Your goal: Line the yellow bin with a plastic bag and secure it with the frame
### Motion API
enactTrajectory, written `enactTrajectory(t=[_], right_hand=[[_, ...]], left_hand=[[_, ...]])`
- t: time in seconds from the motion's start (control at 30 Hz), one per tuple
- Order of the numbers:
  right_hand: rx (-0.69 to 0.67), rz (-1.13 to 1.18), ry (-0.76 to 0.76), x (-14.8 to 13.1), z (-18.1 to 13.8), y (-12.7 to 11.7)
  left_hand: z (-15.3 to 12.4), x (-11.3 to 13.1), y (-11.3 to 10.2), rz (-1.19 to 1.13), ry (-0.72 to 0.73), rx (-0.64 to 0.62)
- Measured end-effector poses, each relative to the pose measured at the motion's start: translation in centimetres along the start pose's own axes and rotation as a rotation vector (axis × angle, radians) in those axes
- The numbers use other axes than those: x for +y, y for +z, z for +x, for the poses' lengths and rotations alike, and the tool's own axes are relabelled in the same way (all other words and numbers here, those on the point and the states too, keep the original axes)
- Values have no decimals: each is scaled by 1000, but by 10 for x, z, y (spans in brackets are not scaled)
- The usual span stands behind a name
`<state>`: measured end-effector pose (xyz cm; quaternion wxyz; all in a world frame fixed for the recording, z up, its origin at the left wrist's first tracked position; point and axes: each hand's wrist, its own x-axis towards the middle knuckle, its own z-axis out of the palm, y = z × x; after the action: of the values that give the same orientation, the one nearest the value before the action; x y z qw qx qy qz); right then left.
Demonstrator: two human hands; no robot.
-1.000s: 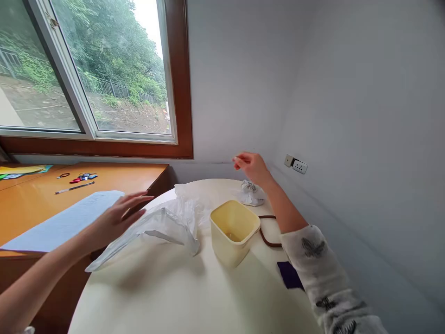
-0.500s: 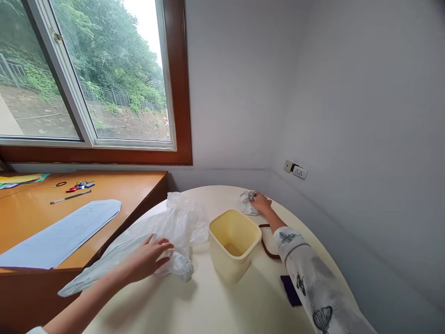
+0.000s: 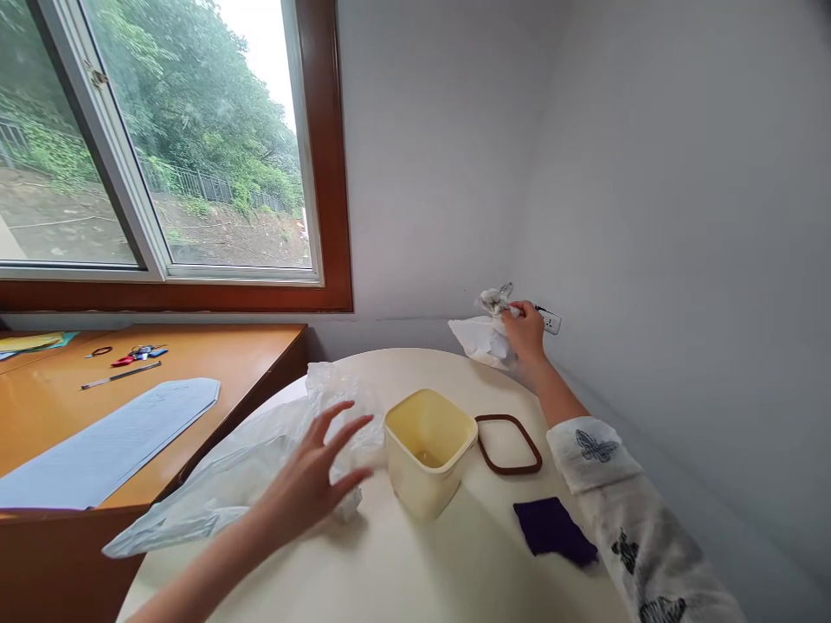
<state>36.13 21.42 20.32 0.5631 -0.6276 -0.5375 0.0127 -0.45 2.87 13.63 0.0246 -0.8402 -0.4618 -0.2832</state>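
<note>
My right hand [image 3: 525,333] is raised above the far right of the round cream table [image 3: 415,562], closed on a crumpled white paper wad [image 3: 486,333] that hangs in the air near the wall. My left hand [image 3: 312,480] hovers open, fingers spread, just above a large clear plastic bag [image 3: 240,459] lying on the table's left side. A pale yellow square container [image 3: 428,450] stands open in the middle of the table, to the right of my left hand.
A brown-rimmed lid [image 3: 508,443] lies flat right of the container, and a dark purple cloth piece [image 3: 554,528] lies nearer me. A wall socket [image 3: 550,322] is behind my right hand. A wooden desk [image 3: 214,346] at left carries a pale blue sheet [image 3: 104,441], scissors and a pen.
My right hand closed on the paper wad on the table and lifted it up toward the wall. My left hand came off the plastic bag and spread open above it.
</note>
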Motion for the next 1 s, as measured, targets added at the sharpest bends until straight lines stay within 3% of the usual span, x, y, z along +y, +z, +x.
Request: enactTrajectory(t=[0.1,0.2,0.3,0.4,0.6,0.73,0.9,1.0], right_hand=[[-12,63,-51,-17,-7,-30],[-74,87,-77,-29,-22,-55],[-187,100,-88,-35,-43,-77],[-390,177,-49,-40,-69,-97],[-839,347,0,-47,-113,-122],[-1148,415,-51,-50,-131,-125],[-1387,495,-181,-57,-159,-119],[-1408,525,-190,-62,-183,-108]], left_hand=[[-4,39,23,10,154,-16],[-1,58,43,-9,224,-122],[11,51,55,30,265,-108],[29,32,59,94,309,-73],[59,-1,58,190,288,-78],[65,-6,50,157,259,-98],[43,33,18,-225,140,-136],[18,66,8,-575,83,-308]])
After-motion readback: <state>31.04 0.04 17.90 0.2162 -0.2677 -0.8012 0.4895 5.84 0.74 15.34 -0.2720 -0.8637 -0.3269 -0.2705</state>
